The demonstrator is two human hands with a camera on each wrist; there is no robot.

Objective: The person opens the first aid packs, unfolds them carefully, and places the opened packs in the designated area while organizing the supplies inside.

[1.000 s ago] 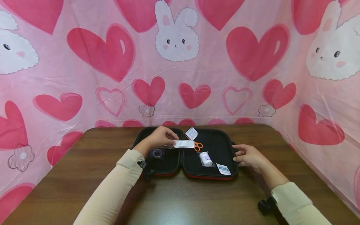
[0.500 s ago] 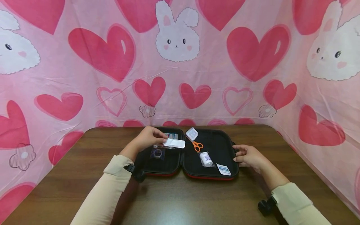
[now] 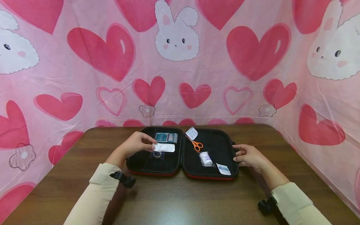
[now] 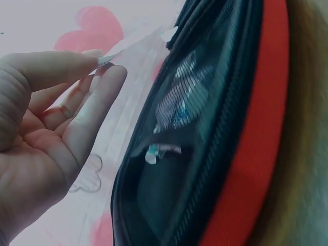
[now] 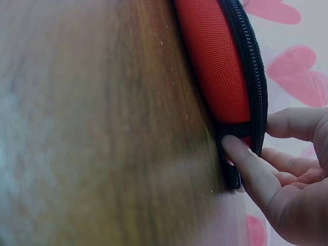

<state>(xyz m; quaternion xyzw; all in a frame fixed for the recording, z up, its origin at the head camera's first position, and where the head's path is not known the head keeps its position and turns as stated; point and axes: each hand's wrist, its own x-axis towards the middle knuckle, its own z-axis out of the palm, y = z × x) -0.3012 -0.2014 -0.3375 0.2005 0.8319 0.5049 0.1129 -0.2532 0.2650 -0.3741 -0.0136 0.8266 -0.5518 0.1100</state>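
on the desk [image 3: 182, 200] lies an open black case [image 3: 168, 164]; the right hand [image 3: 250, 157] has its grip closed round the right edge. over the left half, the left hand [image 3: 132, 145] pinches a white strip [image 3: 166, 147] by its left end. farther, orange-handled scissors [image 3: 198, 146] lie right, a green packet [image 3: 166, 137] left.

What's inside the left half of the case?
A teal packet and a small wrapped round item. The white strip in the left hand covers part of the space between them; anything behind it is hidden.
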